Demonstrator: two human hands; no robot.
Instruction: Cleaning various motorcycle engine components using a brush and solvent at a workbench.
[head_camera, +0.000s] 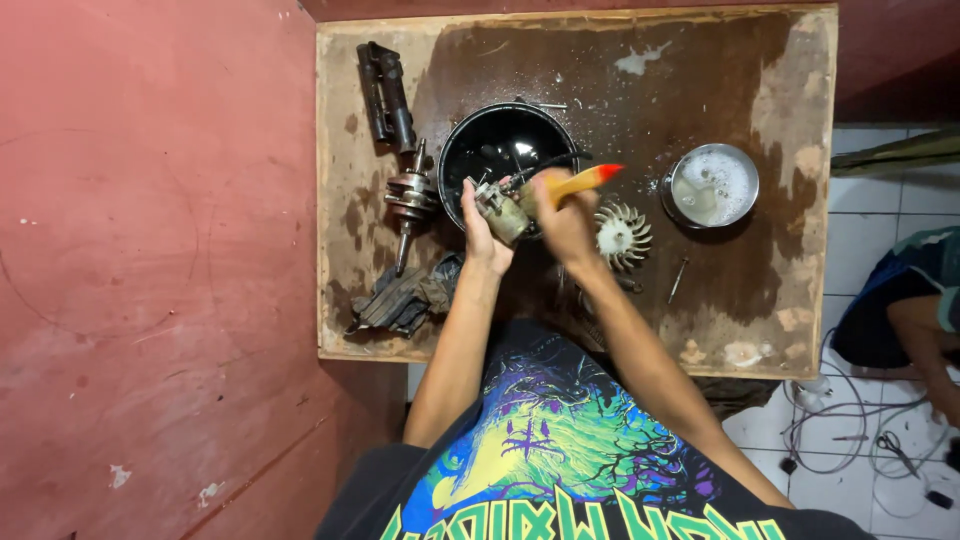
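Currently left hand (480, 222) holds small greasy metal part (500, 208) over near rim of black bowl (470, 150), fingers wrapped round it. Right hand (562, 215) grips orange-handled brush (585, 180), fingers closed, bristles hidden at part. Risks: wet part likely slippery, could drop into bowl and splash; right elbow swing could knock white fan wheel (621, 236) or foamy pot (712, 186), both right of bowl.
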